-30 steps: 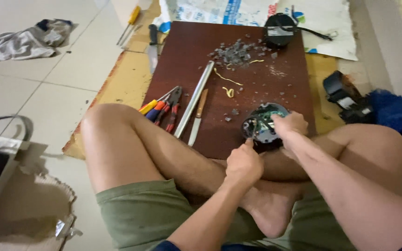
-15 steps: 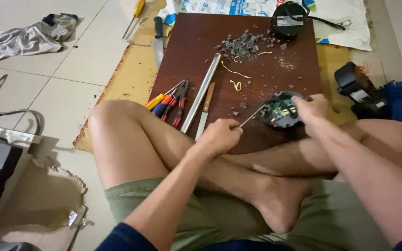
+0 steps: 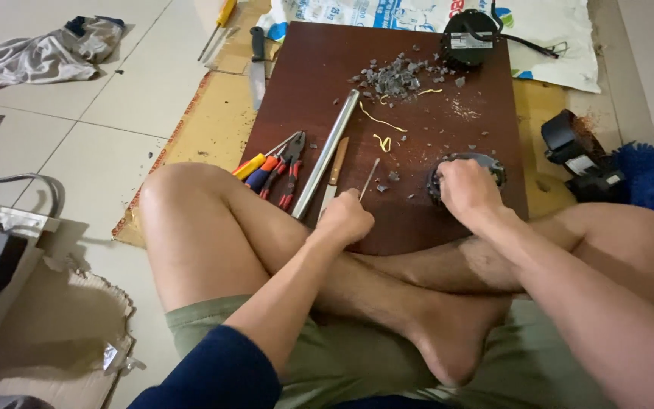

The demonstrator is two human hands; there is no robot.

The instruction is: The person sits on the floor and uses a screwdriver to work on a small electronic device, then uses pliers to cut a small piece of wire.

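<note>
Dark brown board, grey fragments

The person sits cross-legged, both forearms reaching forward over the knees. The left hand is curled into a loose fist, knuckles up, fingers pinched together near the thumb, its arm in a dark blue sleeve. The right hand lies palm down, fingers bent and wrapped downward, wrist straight, forearm bare. The two hands are near each other but apart.
</note>
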